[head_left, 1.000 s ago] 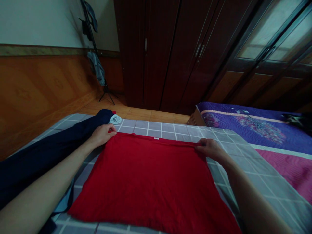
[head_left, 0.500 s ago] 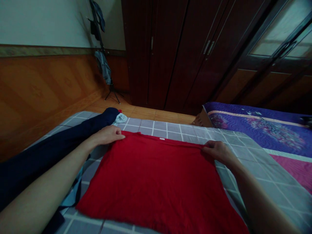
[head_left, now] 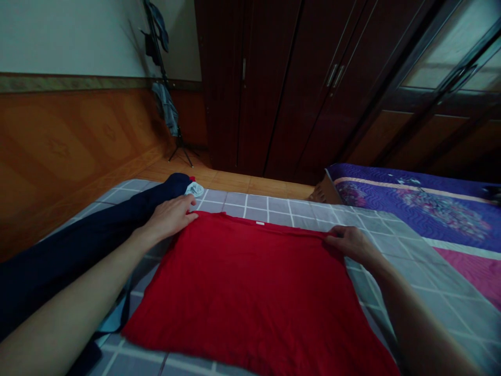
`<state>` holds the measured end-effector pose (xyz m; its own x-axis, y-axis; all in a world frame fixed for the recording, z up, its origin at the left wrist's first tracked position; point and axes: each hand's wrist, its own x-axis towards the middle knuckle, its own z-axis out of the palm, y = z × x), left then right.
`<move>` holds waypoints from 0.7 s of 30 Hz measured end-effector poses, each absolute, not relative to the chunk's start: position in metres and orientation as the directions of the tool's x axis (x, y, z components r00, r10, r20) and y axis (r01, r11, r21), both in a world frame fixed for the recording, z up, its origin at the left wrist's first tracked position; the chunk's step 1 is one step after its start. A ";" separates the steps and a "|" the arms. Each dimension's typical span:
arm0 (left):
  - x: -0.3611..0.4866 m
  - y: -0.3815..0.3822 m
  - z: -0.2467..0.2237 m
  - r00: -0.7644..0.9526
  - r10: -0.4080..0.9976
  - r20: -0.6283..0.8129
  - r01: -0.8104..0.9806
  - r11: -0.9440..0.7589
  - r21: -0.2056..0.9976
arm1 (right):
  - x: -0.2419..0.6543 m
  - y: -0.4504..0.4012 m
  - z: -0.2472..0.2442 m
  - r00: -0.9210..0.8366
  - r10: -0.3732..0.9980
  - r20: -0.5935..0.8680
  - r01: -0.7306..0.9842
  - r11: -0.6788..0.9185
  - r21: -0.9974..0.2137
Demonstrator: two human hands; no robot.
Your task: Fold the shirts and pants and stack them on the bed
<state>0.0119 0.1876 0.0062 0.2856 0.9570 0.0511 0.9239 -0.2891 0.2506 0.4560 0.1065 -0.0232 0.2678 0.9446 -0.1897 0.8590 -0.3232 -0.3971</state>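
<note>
A red shirt (head_left: 258, 287) lies spread flat on the grey checked bedsheet (head_left: 305, 209), a small white label at its far edge. At the shirt's far left corner is my left hand (head_left: 174, 215), its thumb and fingers parted and the thumb tip by the cloth. My right hand (head_left: 350, 243) pinches the far right corner between thumb and fingers. Dark navy clothing (head_left: 97, 224) stretches along the left side, partly under my left forearm. A small whitish cloth (head_left: 194, 189) rests at its far end.
Beyond the bed stands a dark wooden wardrobe (head_left: 270, 89). A coat stand (head_left: 164, 78) with hung clothes is in the far left corner. To the right is a purple flowered mattress (head_left: 410, 203). A light blue, dark-edged cloth (head_left: 113, 316) pokes out left of the shirt.
My left hand has loosened its pinch on the shirt's corner, its fingers lifting apart and shifting slightly left. My right hand and the shirt look unmoved.
</note>
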 end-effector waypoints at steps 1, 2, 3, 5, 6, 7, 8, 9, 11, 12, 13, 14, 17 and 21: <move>0.020 0.181 0.008 0.345 0.931 0.123 0.898 -0.365 0.246 | 0.457 0.106 -0.022 0.267 0.943 -0.197 0.861 -0.325 -0.392; 0.030 0.174 0.008 0.430 0.884 0.185 0.847 -0.466 0.257 | 0.457 0.105 -0.020 0.275 0.942 -0.191 0.865 -0.329 -0.378; 0.040 0.167 0.006 0.530 0.817 0.226 0.774 -0.575 0.263 | 0.455 0.103 -0.016 0.285 0.946 -0.156 0.879 -0.323 -0.352; 0.057 0.156 -0.002 0.702 0.664 0.257 0.623 -0.748 0.229 | 0.443 0.097 -0.009 0.246 0.969 0.002 0.932 -0.236 -0.275; 0.063 0.152 -0.008 0.759 0.602 0.249 0.569 -0.798 0.197 | 0.432 0.092 -0.005 0.179 0.978 0.103 0.960 -0.151 -0.236; 0.068 0.149 -0.015 0.796 0.561 0.227 0.537 -0.827 0.164 | 0.418 0.087 -0.003 0.081 0.979 0.188 0.978 -0.042 -0.203; 0.070 0.147 -0.022 0.820 0.540 0.189 0.522 -0.842 0.136 | 0.403 0.082 -0.002 -0.041 0.972 0.232 0.976 0.089 -0.198; 0.071 0.146 -0.029 0.835 0.532 0.140 0.520 -0.846 0.119 | 0.386 0.077 -0.002 -0.145 0.961 0.237 0.955 0.198 -0.221; 0.069 0.146 -0.039 0.842 0.538 0.029 0.533 -0.839 0.107 | 0.355 0.070 -0.006 -0.363 0.923 0.129 0.877 0.385 -0.289; 0.068 0.146 -0.042 0.840 0.543 -0.017 0.541 -0.834 0.109 | 0.344 0.068 -0.010 -0.439 0.896 0.061 0.846 0.436 -0.306; 0.066 0.146 -0.044 0.836 0.546 -0.048 0.548 -0.829 0.112 | 0.335 0.067 -0.013 -0.484 0.875 -0.001 0.832 0.460 -0.310; 0.065 0.146 -0.045 0.833 0.549 -0.065 0.553 -0.825 0.115 | 0.331 0.068 -0.017 -0.493 0.869 -0.044 0.838 0.461 -0.293; 0.063 0.146 -0.045 0.822 0.564 -0.071 0.569 -0.813 0.123 | 0.333 0.072 -0.028 -0.426 0.903 -0.055 0.891 0.408 -0.198; 0.063 0.146 -0.046 0.809 0.584 -0.065 0.587 -0.799 0.129 | 0.345 0.076 -0.036 -0.427 0.904 0.012 0.895 0.424 -0.135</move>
<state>0.0631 0.1464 -0.0460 0.8093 0.5837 -0.0651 0.5869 -0.7994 0.1285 0.3446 0.0764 -0.0364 -0.4267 0.9043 0.0121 0.8954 0.4243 -0.1353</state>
